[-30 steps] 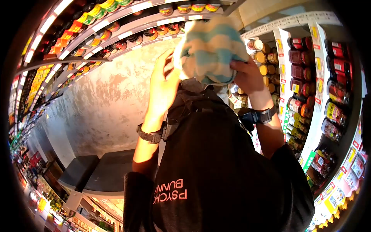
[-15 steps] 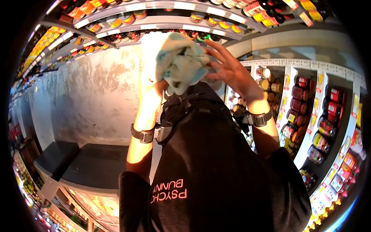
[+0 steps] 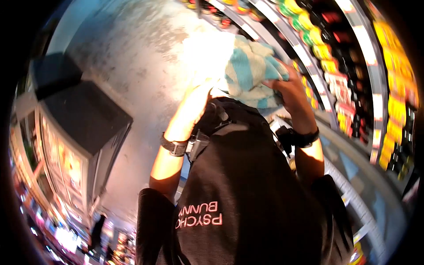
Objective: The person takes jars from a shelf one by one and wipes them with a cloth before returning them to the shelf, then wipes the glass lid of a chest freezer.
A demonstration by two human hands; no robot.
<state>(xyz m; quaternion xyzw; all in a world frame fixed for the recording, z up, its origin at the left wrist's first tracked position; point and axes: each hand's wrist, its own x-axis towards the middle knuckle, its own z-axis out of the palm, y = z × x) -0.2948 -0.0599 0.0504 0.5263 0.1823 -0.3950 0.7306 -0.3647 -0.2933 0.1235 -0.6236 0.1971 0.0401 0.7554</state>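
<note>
A crumpled cloth (image 3: 254, 73) in cream and light blue is bunched up in front of my chest. My right hand (image 3: 291, 90) grips its right side, the thumb lying over the fabric and the fingers partly behind it. At the cloth's left edge, my left hand (image 3: 194, 108) closes on the fabric, though strong glare washes out most of its fingers. Both wrists carry dark straps.
Shelves (image 3: 304, 48) packed with bottles and jars curve along the upper right, close to my right hand. A dark-topped cabinet (image 3: 84, 112) stands at the left on a scuffed pale floor (image 3: 145, 66). More lit goods appear at the lower left.
My view has turned, so the shelves now sit at the right and the cabinet is higher at the left. The cloth is more spread, and my right hand has closed on it.
</note>
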